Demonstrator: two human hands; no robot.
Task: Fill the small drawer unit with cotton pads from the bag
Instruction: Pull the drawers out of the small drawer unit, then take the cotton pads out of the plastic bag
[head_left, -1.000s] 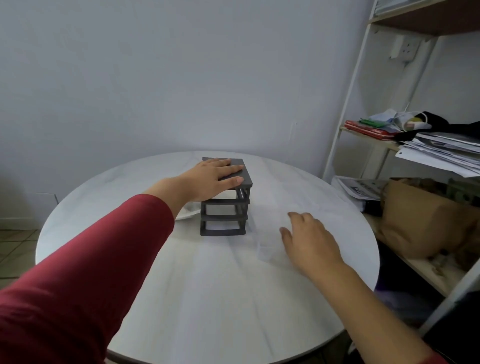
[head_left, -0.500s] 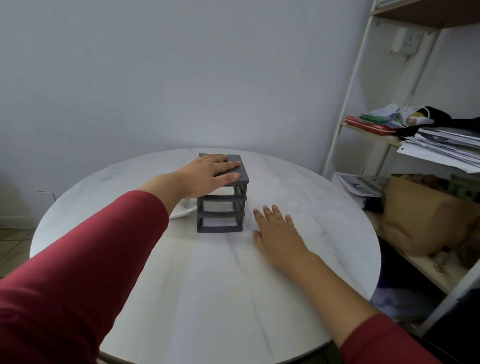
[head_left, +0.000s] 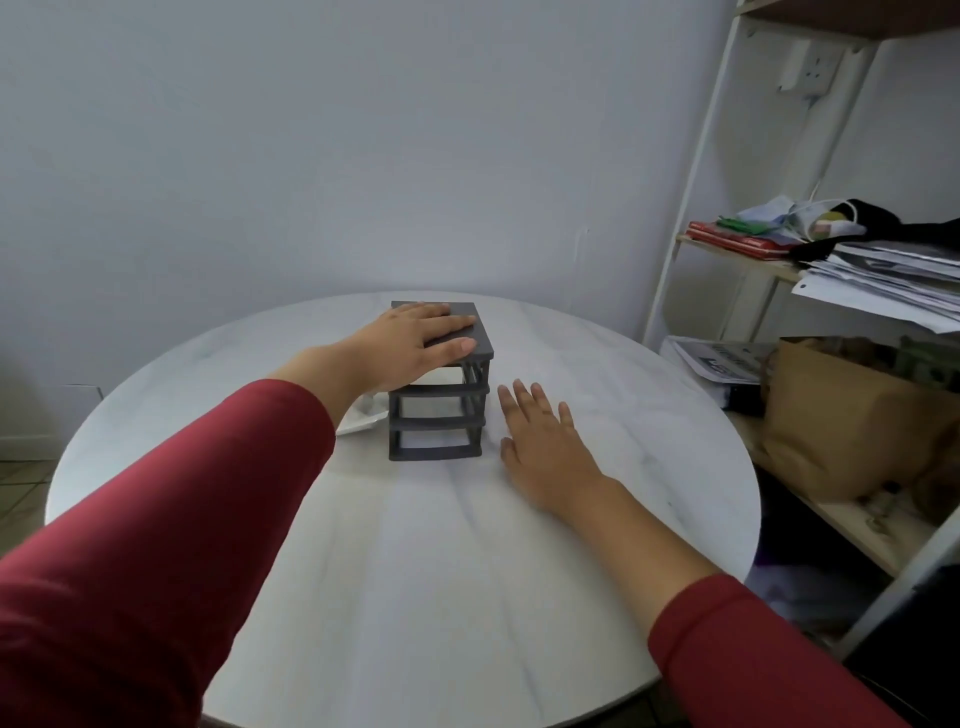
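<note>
Now right hand (head_left: 545, 447) nearer drawer unit (head_left: 439, 410) — left hand (head_left: 415, 343) unmoved.

The small dark grey drawer unit (head_left: 439, 405) stands upright on the white counter (head_left: 415, 571), its three slots facing the camera. A white bag (head_left: 363, 415) lies just beside its left side, mostly hidden.

A white shelf unit (head_left: 691, 218) is standing right of the round tabletop (head_left: 415, 571), holding stacked papers (head_left: 883, 280), a red book (head_left: 737, 244) and a brown paper bag (head_left: 841, 415).
</note>
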